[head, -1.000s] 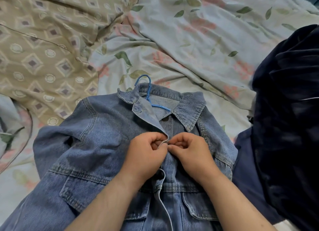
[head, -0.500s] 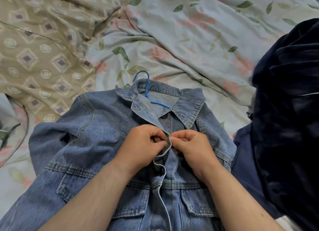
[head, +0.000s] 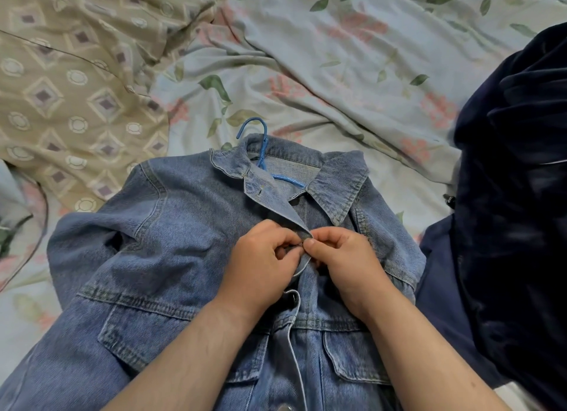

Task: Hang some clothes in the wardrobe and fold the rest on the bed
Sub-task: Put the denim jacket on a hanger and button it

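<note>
Left hand (head: 260,257): fingers curled, pinching the left front edge of the denim jacket (head: 171,226) just below the collar; thumb and forefinger meet the other hand at the placket.
Right hand (head: 340,257): fingers curled, pinching the opposite front edge at the same spot; thumb tip touches the left hand's fingertips. A small dark item, possibly a button, sits between them; too small to tell.
Denim jacket: blue, lying front-up on the bed, collar away from the person, both chest pocket flaps visible, front open below the hands, one metal button showing under the left wrist.
Hanger (head: 260,153): blue, inside the jacket's neck; hook sticks out past the collar onto the sheet, one arm visible in the open neckline.
Floral sheet (head: 352,73): pale blue with pink flowers and green leaves, rumpled, under and beyond the jacket.
Patterned cloth (head: 67,82): beige with diamond and circle print, bunched at the upper left, touching the jacket's shoulder area.
Dark garments (head: 515,196): navy heap at the right, beside the jacket's right sleeve.
</note>
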